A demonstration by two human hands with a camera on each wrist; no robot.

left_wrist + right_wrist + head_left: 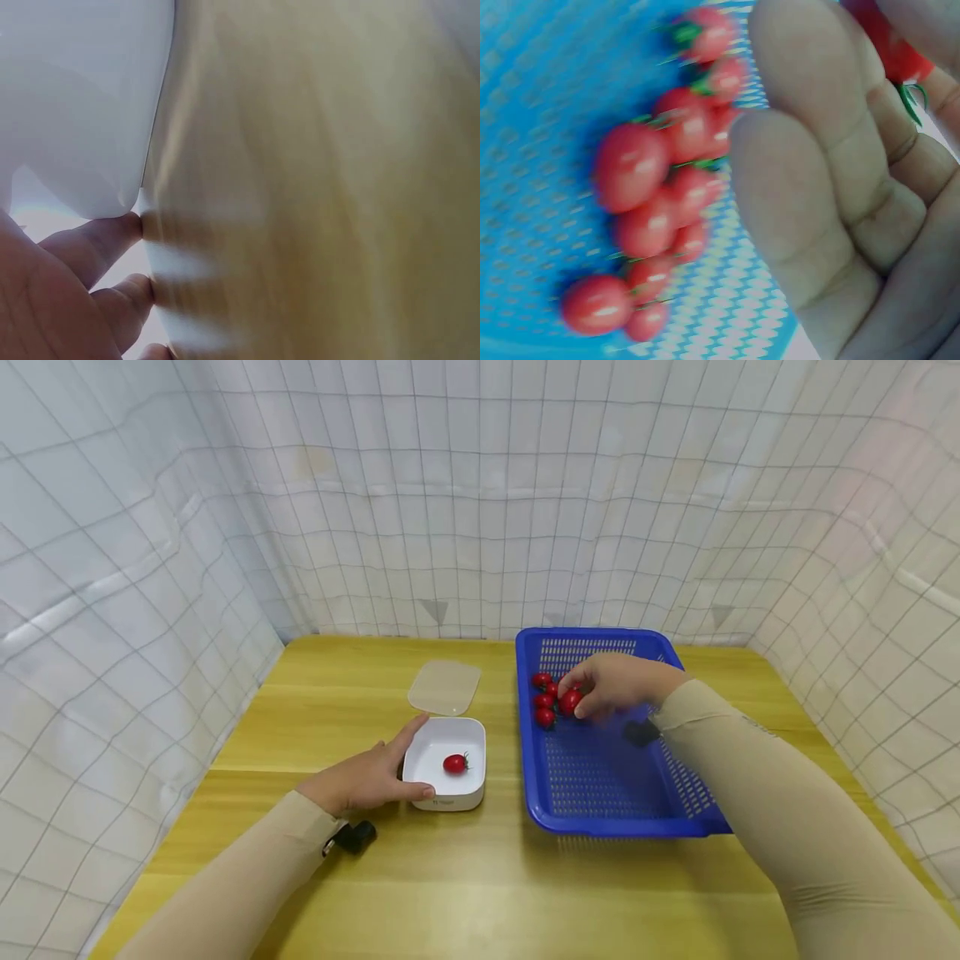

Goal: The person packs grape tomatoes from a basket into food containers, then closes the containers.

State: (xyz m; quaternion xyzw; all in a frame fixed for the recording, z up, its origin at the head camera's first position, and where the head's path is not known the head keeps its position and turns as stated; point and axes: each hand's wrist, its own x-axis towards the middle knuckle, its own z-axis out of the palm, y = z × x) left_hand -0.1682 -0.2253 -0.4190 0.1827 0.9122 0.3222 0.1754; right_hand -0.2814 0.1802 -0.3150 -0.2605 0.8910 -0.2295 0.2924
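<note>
A white square container sits on the table with one cherry tomato inside. My left hand holds this container from its left side, thumb at the near wall and index finger at the far left corner. In the left wrist view, fingertips touch the container's wall. Over the blue basket, my right hand pinches a cherry tomato between thumb and fingers. Several more cherry tomatoes lie clustered in the basket beside that hand, partly hidden by it in the head view.
A pale translucent lid lies flat behind the container. The wooden table is bounded by white grid-patterned curtains at the back and sides. The basket's raised rim stands between the container and the tomatoes.
</note>
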